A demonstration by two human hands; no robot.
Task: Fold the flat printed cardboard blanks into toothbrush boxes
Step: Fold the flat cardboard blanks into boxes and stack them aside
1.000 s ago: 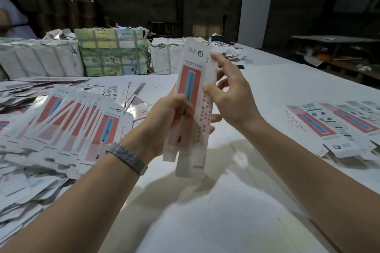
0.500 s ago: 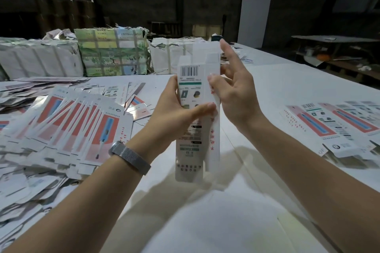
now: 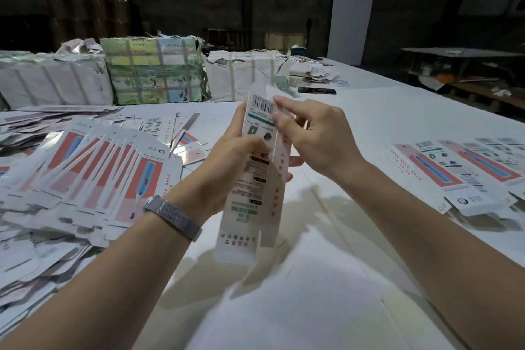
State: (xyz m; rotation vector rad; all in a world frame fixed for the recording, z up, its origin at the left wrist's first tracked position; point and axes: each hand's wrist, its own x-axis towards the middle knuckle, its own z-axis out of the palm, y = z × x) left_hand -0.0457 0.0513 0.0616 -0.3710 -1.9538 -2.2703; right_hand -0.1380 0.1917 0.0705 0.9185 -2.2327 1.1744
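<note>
Both hands are up over the white counter (image 3: 326, 307) with one half-formed toothbrush box (image 3: 257, 179) held upright between them, barcode end at the top. The left hand (image 3: 227, 170) wraps around its middle, thumb across the printed back panel. The right hand (image 3: 315, 136) is at the upper right edge, its fingers (image 3: 279, 116) narrow, pinching the side panel near the barcode. A fanned pile of flat blanks (image 3: 93, 167) sits off to the left, a few more blanks (image 3: 466, 167) lie on the right, and wrapped bundles (image 3: 153, 71) line the back. Metal watch band (image 3: 173, 217) on the left wrist.
</note>
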